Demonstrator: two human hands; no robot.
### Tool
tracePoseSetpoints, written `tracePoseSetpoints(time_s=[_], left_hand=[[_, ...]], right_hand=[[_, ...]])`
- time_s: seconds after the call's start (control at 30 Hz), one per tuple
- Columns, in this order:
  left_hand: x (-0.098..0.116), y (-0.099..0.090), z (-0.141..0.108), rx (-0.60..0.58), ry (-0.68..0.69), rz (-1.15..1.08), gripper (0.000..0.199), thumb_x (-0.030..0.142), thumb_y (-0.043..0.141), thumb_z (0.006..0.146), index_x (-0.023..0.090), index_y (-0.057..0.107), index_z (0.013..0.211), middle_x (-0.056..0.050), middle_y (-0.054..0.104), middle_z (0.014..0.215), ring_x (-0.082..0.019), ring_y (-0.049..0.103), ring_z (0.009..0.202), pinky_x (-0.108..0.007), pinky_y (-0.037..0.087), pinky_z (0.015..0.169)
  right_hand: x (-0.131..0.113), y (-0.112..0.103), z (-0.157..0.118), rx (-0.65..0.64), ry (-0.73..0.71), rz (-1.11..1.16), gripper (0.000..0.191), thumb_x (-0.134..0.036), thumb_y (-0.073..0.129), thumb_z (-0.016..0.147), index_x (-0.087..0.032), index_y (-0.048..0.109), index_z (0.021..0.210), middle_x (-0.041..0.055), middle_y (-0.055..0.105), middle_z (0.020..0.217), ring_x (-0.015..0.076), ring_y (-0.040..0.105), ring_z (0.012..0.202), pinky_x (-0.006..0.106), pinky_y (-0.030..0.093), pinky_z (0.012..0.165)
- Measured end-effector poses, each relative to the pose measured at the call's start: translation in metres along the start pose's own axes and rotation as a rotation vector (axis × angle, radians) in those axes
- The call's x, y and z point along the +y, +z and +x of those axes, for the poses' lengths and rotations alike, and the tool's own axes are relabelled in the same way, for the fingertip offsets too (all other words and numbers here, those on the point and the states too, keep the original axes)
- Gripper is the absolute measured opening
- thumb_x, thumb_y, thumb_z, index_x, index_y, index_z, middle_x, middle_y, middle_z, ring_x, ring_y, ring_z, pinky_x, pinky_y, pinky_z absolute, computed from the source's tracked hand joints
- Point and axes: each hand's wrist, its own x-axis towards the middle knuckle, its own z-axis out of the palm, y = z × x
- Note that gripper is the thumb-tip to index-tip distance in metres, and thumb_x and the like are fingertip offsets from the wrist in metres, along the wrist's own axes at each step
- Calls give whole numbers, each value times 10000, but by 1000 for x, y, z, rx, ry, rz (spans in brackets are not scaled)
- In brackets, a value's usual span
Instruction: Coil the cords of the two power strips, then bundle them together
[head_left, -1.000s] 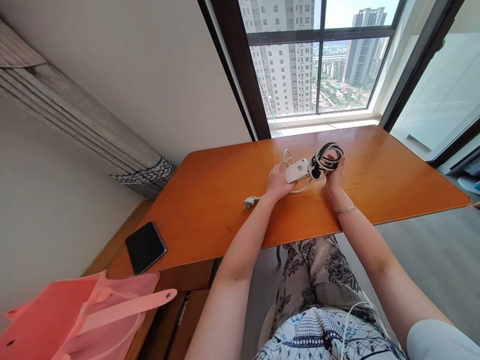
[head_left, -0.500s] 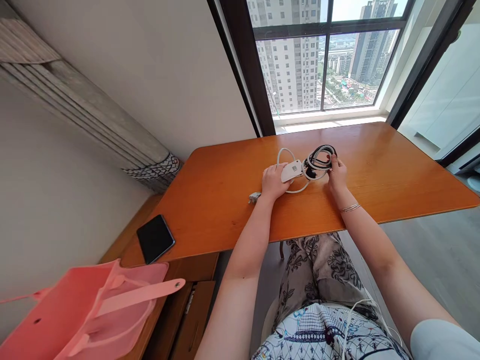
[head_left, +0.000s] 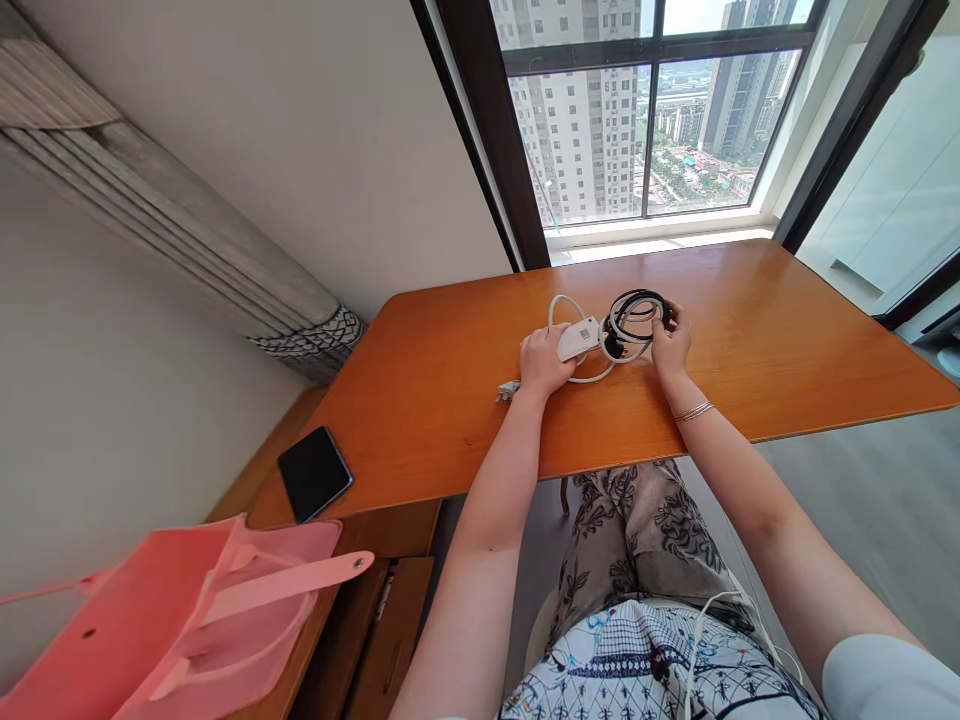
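Observation:
My left hand (head_left: pixel 546 360) is closed around a white power strip (head_left: pixel 579 339) lying over the orange-brown wooden table (head_left: pixel 435 400). Its white cord loops behind and in front of it, and a plug (head_left: pixel 508 391) rests just left of my wrist. To the right of the strip is a coiled bundle of black and white cables (head_left: pixel 634 325), with a black plug (head_left: pixel 614 347) at its left side. My right hand (head_left: pixel 671 345) grips the bundle's right edge between thumb and fingers.
A black tablet or phone (head_left: pixel 314 474) lies at the table's left end. Beside it, at the lower left, is an open pink bag (head_left: pixel 172 600) with a strap. A window (head_left: pixel 645 140) stands behind the table, and a tied curtain (head_left: pixel 225 240) hangs at the left.
Both hands have shifted slightly left with the strip and cables. The fingers of my right hand have moved around the right edge of the coil.

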Motion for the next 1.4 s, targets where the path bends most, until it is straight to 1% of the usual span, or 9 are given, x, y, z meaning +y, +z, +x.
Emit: tracePoseSetpoints(time_s=[0.13,0.27,0.57,0.7,0.8,0.93,1.1,1.27,1.4], left_hand=[[0,1,0,-1,-5,-4,542,398,662,842,225,596,1351,-116,701,1281,-331,600,1219,-440,435,1030],[1,2,-1,2,-5,-23,541,415,655,847,229,593,1352,-111,696,1294,-330,598,1226,-445,425,1046],[-1,1,0,28,-82,-11,559,294,680,788,215,593,1335,-131,660,1317,-339,558,1274,-470,414,1109],[-2,-1,0,64,-80,-5,618,278,699,751,212,586,1354,-144,542,1489,-343,443,1431,-494,305,1225],[4,-3,-2,142,-61,-12,538,290,628,823,217,587,1354,-126,420,1610,-319,337,1520,-510,210,1270],[21,0,-6,111,72,-117,423,337,419,984,193,592,1341,-120,602,1447,-263,516,1372,-437,341,1198],[32,12,-9,133,115,-188,513,487,415,1011,168,547,1391,-155,622,1419,-301,561,1301,-445,399,1127],[27,24,-7,227,67,-213,529,527,602,926,192,585,1335,-151,680,1308,-328,572,1245,-479,411,1113],[25,30,-7,317,29,-295,494,335,720,830,216,598,1294,-125,690,1263,-317,577,1219,-482,442,1108]], right_hand=[[-4,3,0,-31,175,262,259,-278,612,839,-218,531,1077,2,669,1001,102,637,823,244,526,798],[-8,3,0,-34,295,390,242,-434,560,896,-228,502,1010,-53,616,779,88,586,600,217,477,595],[-13,4,-4,-62,393,325,196,-394,478,952,-213,522,891,-48,587,657,105,570,602,220,433,558],[-15,3,-5,-90,420,307,231,-439,480,952,-216,539,935,-44,599,677,124,588,624,235,447,555],[-16,4,-6,-119,462,331,176,-390,505,930,-218,528,955,-46,604,687,117,584,605,222,425,528],[-17,4,-9,-188,486,355,171,-295,560,845,-227,489,985,-48,628,716,118,611,628,210,431,530],[-15,5,-15,-233,399,296,267,-217,569,750,-223,476,1000,-34,658,806,129,645,699,246,504,626],[-3,6,-18,-369,141,50,314,-236,597,739,-213,509,1040,14,663,905,165,641,806,344,560,791],[0,7,-25,-435,-103,-341,566,-242,603,768,-145,516,1319,185,597,1311,288,581,1208,501,490,1058]])
